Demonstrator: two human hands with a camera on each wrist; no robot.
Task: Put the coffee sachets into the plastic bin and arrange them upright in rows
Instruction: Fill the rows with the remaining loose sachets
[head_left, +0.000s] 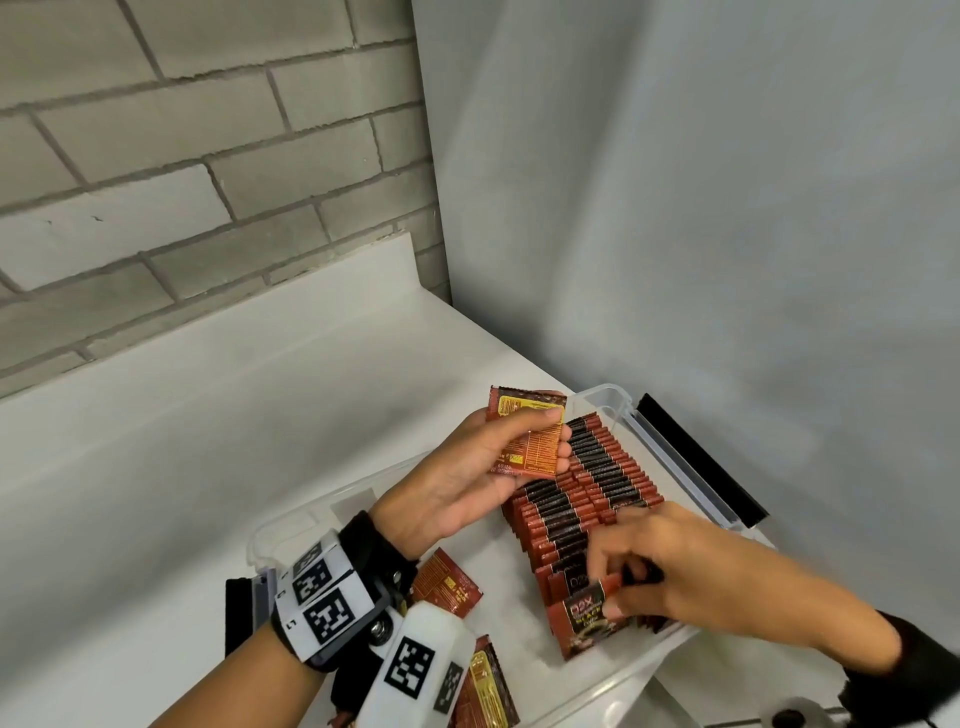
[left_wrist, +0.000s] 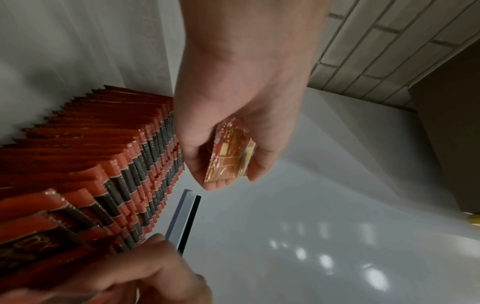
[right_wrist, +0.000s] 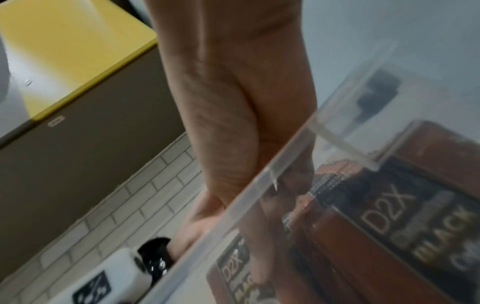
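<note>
A clear plastic bin (head_left: 670, 447) holds rows of red-and-black coffee sachets (head_left: 587, 493) standing upright along its right side. My left hand (head_left: 543, 431) hovers over the rows' far end and grips a small stack of sachets (head_left: 524, 457), yellow printed backs facing me. The left wrist view shows that stack (left_wrist: 228, 156) between thumb and fingers, beside the rows (left_wrist: 103, 164). At the near end of the rows, my right hand (head_left: 618, 592) pinches the top of the front sachet (head_left: 587, 623). The right wrist view shows this hand (right_wrist: 233, 123) through the bin wall (right_wrist: 259, 181).
Loose sachets (head_left: 447, 582) lie flat on the bin floor at the left, with more (head_left: 483, 686) near its front corner. A black latch (head_left: 701, 462) runs along the bin's far side. The white counter (head_left: 208, 441) meets a brick wall behind and a grey wall at right.
</note>
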